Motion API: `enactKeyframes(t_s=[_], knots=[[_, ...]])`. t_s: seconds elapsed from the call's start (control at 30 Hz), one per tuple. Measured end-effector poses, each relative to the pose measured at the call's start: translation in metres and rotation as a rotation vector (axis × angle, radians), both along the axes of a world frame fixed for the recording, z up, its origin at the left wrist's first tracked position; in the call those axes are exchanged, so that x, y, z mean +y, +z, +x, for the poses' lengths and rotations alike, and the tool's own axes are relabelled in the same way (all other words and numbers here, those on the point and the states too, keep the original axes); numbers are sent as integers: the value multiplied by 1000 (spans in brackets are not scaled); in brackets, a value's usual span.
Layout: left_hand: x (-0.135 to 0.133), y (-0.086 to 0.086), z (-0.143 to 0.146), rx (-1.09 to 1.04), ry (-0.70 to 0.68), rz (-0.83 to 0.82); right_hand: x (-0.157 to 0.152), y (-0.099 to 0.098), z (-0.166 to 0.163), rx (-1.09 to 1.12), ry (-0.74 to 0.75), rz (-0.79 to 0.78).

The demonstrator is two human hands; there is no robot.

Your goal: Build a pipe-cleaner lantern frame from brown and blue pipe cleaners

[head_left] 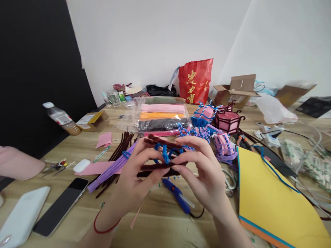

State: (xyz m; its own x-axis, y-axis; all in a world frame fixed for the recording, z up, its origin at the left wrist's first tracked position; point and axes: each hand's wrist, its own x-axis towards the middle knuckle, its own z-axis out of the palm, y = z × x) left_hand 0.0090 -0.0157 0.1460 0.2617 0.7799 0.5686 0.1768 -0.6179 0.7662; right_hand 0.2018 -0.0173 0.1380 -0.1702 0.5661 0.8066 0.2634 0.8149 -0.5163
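Observation:
Between both hands, above the table, is a small frame of brown pipe cleaners (155, 166) with blue pipe-cleaner pieces (165, 154) joining its upper and lower bars. My left hand (138, 172) grips its left side, thumb below and fingers above. Fingertips of my right hand (200, 168) pinch its right side. Parts of the frame are hidden behind the fingers. Just below it lies a blue glue gun (177, 194). Left of my left hand are bundles of purple pipe cleaners (108, 172) and dark brown pipe cleaners (121, 148).
Pink lanterns with pipe-cleaner frames (227, 121) stand at the right back, near a red bag (196, 82) and an open cardboard box (235, 92). Yellow sheets (274, 196) lie at right. A phone (62, 206), a white power bank (26, 215) and a bottle (60, 119) are at left.

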Motion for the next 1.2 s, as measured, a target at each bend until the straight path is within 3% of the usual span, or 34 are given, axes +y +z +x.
enactKeyframes(t_s=[0.3,0.63,1.2], knots=[[5,-11,-11,26,-92,72,3,0,5,18,83,-9],[0,5,-10,159,-55,183,-1,-1,0,67,35,-10],[1,8,-11,174,-65,156,-3,2,-1,25,21,16]])
